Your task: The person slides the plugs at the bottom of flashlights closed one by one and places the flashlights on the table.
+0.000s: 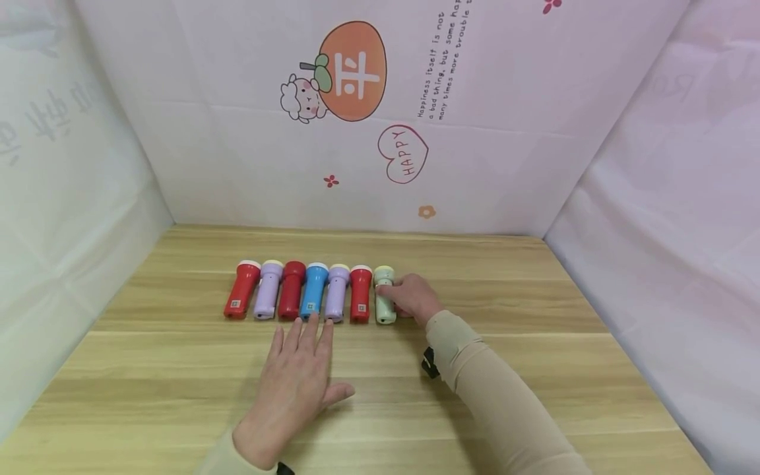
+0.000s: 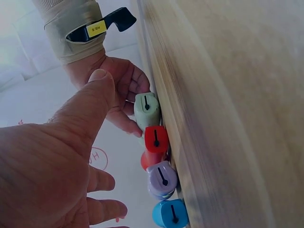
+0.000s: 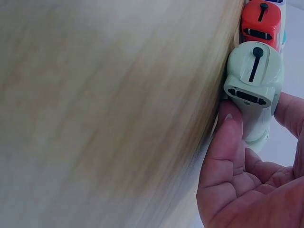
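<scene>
Several small flashlights lie side by side in a row on the table. At the row's right end is a light green flashlight point(image 1: 385, 310), which my right hand point(image 1: 417, 298) holds between thumb and fingers. In the right wrist view, that hand point(image 3: 266, 185) has its fingers at the sides of the green flashlight point(image 3: 254, 69). My left hand point(image 1: 297, 382) is spread with straight fingers, its fingertips near the lower ends of the blue flashlight point(image 1: 314, 290) and a purple flashlight point(image 1: 337, 293). It holds nothing. A red flashlight point(image 1: 359, 293) lies just left of the green one.
Farther left lie a dark red flashlight point(image 1: 291, 293), another purple flashlight point(image 1: 268, 290) and a red flashlight point(image 1: 242, 290). The wood-grain table point(image 1: 380, 422) is bounded by a printed white cloth backdrop point(image 1: 249, 171) and white cloth sides.
</scene>
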`<state>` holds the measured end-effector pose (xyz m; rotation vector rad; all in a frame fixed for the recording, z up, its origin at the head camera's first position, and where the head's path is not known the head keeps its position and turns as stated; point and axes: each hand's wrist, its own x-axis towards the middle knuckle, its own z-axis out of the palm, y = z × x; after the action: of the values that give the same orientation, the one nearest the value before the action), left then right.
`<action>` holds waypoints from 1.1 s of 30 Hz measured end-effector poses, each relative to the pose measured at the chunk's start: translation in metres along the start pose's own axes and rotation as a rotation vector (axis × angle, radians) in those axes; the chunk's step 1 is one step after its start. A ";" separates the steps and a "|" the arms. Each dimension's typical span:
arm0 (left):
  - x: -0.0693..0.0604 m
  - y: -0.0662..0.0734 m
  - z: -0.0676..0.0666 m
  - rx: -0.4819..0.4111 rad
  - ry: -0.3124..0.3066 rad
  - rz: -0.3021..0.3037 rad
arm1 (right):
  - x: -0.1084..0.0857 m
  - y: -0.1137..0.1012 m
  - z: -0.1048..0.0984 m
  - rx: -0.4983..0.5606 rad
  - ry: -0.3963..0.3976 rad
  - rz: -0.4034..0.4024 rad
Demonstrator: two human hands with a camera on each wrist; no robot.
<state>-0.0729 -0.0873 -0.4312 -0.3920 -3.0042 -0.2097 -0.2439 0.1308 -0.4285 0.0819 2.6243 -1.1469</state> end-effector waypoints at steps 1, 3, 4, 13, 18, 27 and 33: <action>0.000 0.000 0.000 0.000 0.001 0.000 | 0.000 0.000 0.000 -0.005 0.000 0.001; 0.000 0.000 0.000 -0.004 -0.001 0.000 | 0.000 0.000 0.000 -0.017 0.001 0.006; 0.000 0.000 0.000 -0.005 -0.002 -0.001 | 0.000 0.000 0.001 -0.023 0.001 0.007; 0.000 0.002 0.000 -0.007 -0.028 -0.002 | -0.002 -0.002 0.001 -0.013 -0.013 0.006; 0.000 0.003 0.000 0.002 -0.029 0.004 | -0.003 -0.001 0.001 -0.001 -0.020 -0.003; -0.001 0.002 0.000 0.005 -0.024 0.007 | -0.002 0.000 0.000 0.003 -0.026 -0.009; -0.001 0.003 0.000 -0.004 -0.027 0.007 | -0.003 0.000 -0.002 0.000 -0.032 -0.011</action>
<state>-0.0716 -0.0848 -0.4311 -0.4092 -3.0284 -0.2116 -0.2410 0.1318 -0.4263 0.0480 2.6001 -1.1421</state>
